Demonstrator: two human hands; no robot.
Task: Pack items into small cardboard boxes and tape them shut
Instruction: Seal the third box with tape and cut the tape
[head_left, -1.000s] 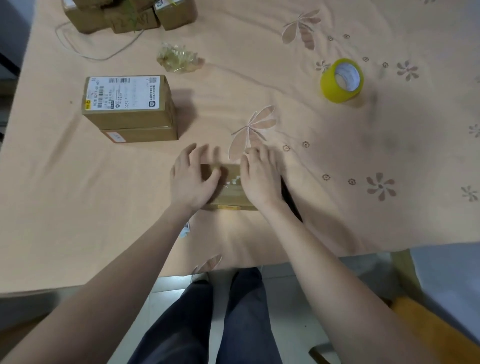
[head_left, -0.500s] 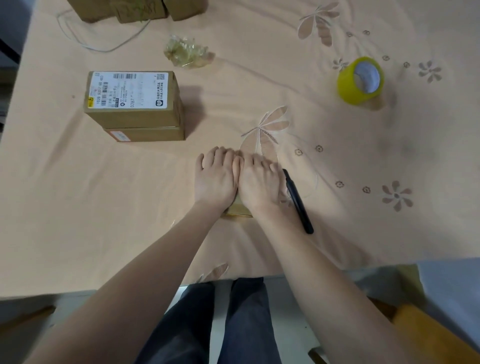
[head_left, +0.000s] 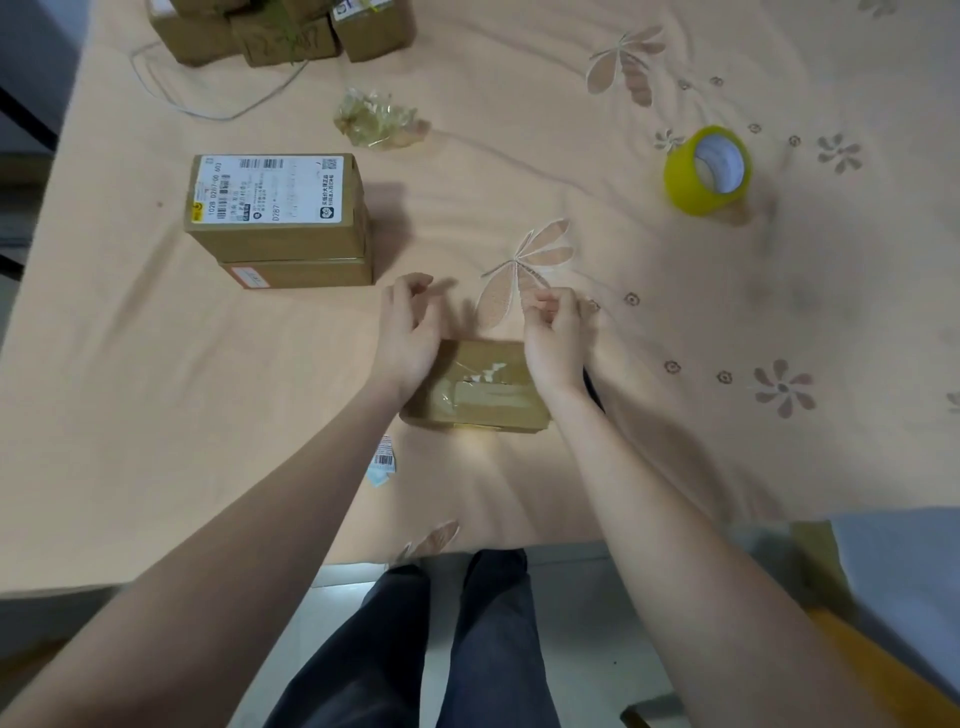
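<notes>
At the near edge of the worktop (head_left: 130, 415) a small box (head_left: 480, 387) lies taped over; both hands (head_left: 410, 338) (head_left: 553, 338) hover above it, fingers loosely curled, holding nothing visible. Two labelled boxes (head_left: 278, 218) sit stacked far left, tape roll (head_left: 709, 171) far right; sealing looks nearly done

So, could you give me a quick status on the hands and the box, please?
Left hand and right hand open, above small box. Box taped. Nothing obstructing.

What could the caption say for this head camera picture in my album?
Two bare hands, left hand and right hand, lifted above a small taped brown cardboard box on a peach flowered tablecloth.
</notes>
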